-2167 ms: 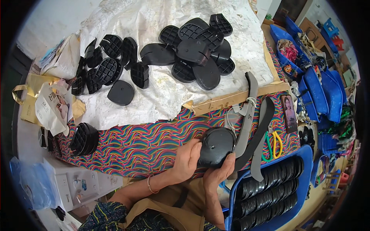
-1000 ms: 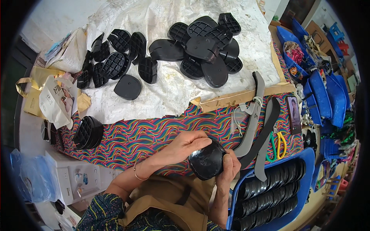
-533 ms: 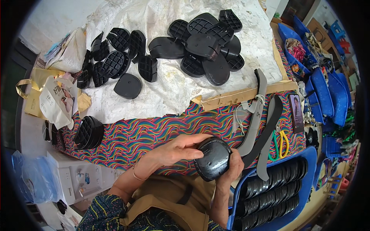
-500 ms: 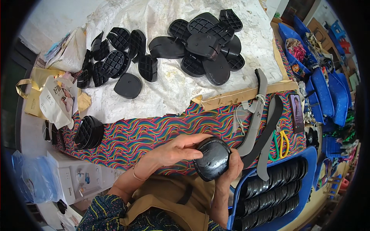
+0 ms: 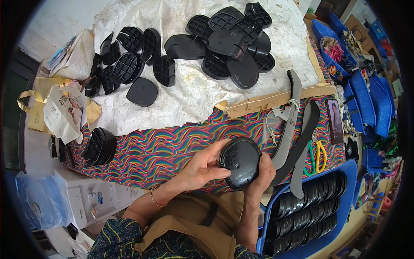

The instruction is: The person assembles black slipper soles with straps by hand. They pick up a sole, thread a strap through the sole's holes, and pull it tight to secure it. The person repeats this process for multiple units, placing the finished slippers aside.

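A glossy black shoe heel (image 5: pixel 242 160), rounded with a small hole in its face, is held up over the near edge of the table. My left hand (image 5: pixel 202 167) grips its left side, thumb along the lower edge and fingers behind. Around its right side curls my right hand (image 5: pixel 261 176), thumb on the rim. Farther off, a pile of black heels (image 5: pixel 226 43) lies on a white sheet, some showing gridded hollow sides. Another group of heels (image 5: pixel 128 68) is to its left, with a single heel (image 5: pixel 142 92) face up in front.
Long curved grey and black strips (image 5: pixel 297 151) lie at right, near yellow-and-green-handled scissors (image 5: pixel 318 157) and a phone (image 5: pixel 334 121). A blue bin (image 5: pixel 351 185) with rows of black pieces stands at lower right. Stacked heels (image 5: pixel 100 146) sit at left on the patterned cloth (image 5: pixel 172 146).
Both hands have raised the heel slightly away from me and turned it, so its small hole now shows more clearly. The view has shifted a little.
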Motion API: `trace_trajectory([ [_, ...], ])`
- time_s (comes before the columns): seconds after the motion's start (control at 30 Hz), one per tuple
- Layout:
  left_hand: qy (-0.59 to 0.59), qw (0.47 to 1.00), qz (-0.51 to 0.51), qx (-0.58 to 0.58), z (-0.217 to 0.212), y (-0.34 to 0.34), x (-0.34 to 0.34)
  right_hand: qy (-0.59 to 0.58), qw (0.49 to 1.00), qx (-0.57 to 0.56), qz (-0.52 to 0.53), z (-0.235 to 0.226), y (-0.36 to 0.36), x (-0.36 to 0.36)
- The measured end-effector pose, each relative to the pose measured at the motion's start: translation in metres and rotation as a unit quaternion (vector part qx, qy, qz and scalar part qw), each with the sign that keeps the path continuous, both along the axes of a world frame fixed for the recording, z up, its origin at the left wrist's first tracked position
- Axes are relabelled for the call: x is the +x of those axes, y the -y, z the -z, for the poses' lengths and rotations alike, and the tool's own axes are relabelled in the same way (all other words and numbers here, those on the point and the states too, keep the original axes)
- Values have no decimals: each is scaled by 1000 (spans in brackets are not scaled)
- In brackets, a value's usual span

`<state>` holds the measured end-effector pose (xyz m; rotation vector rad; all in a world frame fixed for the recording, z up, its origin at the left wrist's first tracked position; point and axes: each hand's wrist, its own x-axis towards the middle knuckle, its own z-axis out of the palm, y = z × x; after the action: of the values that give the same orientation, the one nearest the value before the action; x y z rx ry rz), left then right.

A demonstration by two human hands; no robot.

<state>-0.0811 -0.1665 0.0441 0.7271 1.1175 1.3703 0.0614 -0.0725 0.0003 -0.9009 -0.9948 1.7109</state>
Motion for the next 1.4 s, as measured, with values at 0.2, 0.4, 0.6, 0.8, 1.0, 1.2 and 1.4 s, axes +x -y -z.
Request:
trace_trajectory([
  [0.2, 3, 999, 11, 41, -4, -4, 8, 5, 1000, -18, 4, -3, -3, -2],
  [0.4, -54, 997, -43, 26, -8, 2, 22, 9, 1000, -9, -2, 9, -5, 1],
  [0.6, -112, 987, -93, 68, 0, -4, 39, 11, 999, -32, 1, 0, -6, -3],
  [0.8, 0, 997, -42, 70, -6, -6, 25, 19, 998, -56, 10, -11, -6, -7],
  [1.0, -38, 994, -71, 67, 4, -4, 31, 44, 998, -40, -1, -4, -8, -6],
  [1.2, -4, 994, -87, 69, 11, -9, 27, 56, 998, -25, 14, -9, -6, -12],
  [1.4, -22, 994, -76, 81, 5, -8, 33, 50, 998, -41, 9, -1, -7, -6],
])
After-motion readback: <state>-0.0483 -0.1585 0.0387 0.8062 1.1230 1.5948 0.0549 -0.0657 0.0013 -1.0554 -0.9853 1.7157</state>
